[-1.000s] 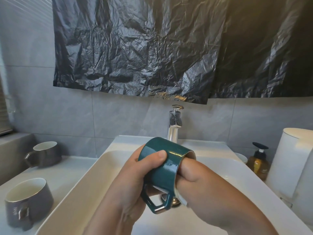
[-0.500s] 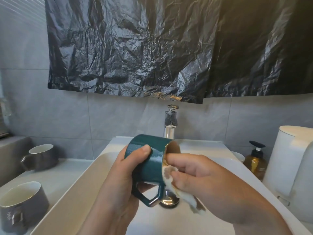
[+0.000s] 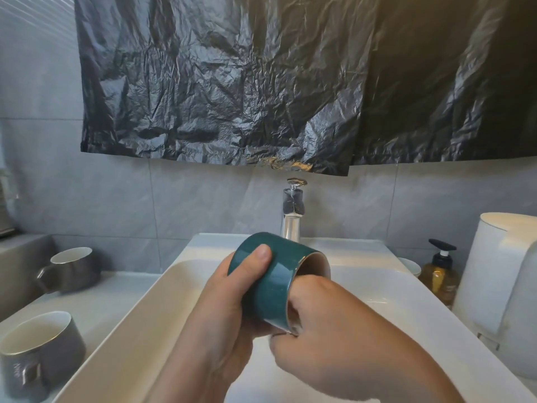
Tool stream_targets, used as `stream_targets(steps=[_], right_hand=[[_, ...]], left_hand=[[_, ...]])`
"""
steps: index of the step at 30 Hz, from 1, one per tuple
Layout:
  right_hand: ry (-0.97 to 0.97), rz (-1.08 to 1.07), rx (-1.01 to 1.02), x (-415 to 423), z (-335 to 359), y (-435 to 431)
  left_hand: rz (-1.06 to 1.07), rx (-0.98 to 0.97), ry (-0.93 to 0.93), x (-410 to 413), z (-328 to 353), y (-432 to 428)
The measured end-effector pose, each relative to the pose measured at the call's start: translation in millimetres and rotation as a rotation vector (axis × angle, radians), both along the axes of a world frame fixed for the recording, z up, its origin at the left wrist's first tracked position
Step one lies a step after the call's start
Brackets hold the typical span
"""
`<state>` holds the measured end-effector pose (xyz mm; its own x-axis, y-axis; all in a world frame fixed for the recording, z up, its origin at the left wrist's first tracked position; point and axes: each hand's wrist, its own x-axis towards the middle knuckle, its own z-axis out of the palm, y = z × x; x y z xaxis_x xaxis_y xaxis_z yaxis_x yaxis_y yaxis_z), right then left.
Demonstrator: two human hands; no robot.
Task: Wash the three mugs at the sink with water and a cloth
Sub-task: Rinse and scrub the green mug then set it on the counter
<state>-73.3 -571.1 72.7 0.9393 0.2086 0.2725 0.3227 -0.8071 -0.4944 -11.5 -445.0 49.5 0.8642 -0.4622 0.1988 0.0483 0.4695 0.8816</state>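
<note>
My left hand [image 3: 229, 303] grips a teal mug [image 3: 276, 283] tipped on its side over the white sink [image 3: 139, 324], its mouth facing right. The fingers of my right hand [image 3: 334, 330] are pushed into the mug's mouth; only a small pale edge of the cloth [image 3: 293, 330] shows at the rim, the rest is hidden inside. Two grey mugs stand on the counter at left: one near the front [image 3: 40, 353], one farther back by the wall [image 3: 72, 269]. The chrome tap [image 3: 293, 213] rises behind the mug; I see no water running.
A brown soap pump bottle [image 3: 440, 274] and a small white dish [image 3: 409, 266] sit right of the sink. A tall white container [image 3: 499, 283] stands at the far right. Black plastic sheeting [image 3: 290, 82] hangs on the tiled wall above the tap.
The right hand pulled the stained cloth out of the mug half a second ago and has now pushed back inside it. The mug has turned so its handle is hidden.
</note>
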Motion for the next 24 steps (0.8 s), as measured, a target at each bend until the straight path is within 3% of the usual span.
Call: stream_targets(steps=[2, 5, 6, 8, 11, 13, 17, 19, 21, 24], right_hand=[[0.13, 0.222, 0.346, 1.4, 2.8, -2.6], [0.418, 0.783, 1.101, 0.2, 9.7, -1.7], [0.443, 0.811, 1.232, 2.2, 8.6, -2.7], [0.436, 0.778, 1.311, 7.7, 5.8, -1.9], [0.351, 0.637, 1.268, 3.9, 6.5, -0.2], [0.285, 0.533, 1.132, -3.1, 12.8, 0.3], [0.131, 0.11, 0.321, -11.6, 15.1, 0.0], [0.055, 0.009, 0.079, -11.7, 12.4, 2.4], [0.053, 0.032, 0.12, -11.3, 14.8, 11.8], [0.127, 0.227, 0.445, -1.7, 8.8, 14.2]], left_hand=[[0.051, -0.037, -0.043, 0.9, -0.8, -0.5], [0.073, -0.095, -0.114, 1.5, -2.6, 0.2], [0.066, -0.105, -0.133, 1.4, -3.2, 0.0], [0.069, -0.111, -0.142, 1.9, -3.5, 1.2], [0.073, -0.006, -0.243, 5.1, -0.6, 11.0], [0.024, 0.143, -0.316, 6.8, 4.0, 21.6], [-0.109, 0.218, -0.183, 4.5, 6.0, 27.1], [-0.126, 0.218, -0.069, 3.1, 3.5, 19.9], [-0.092, 0.171, 0.011, 4.3, 0.7, 13.1], [0.023, 0.052, 0.025, 4.8, 3.1, 9.5]])
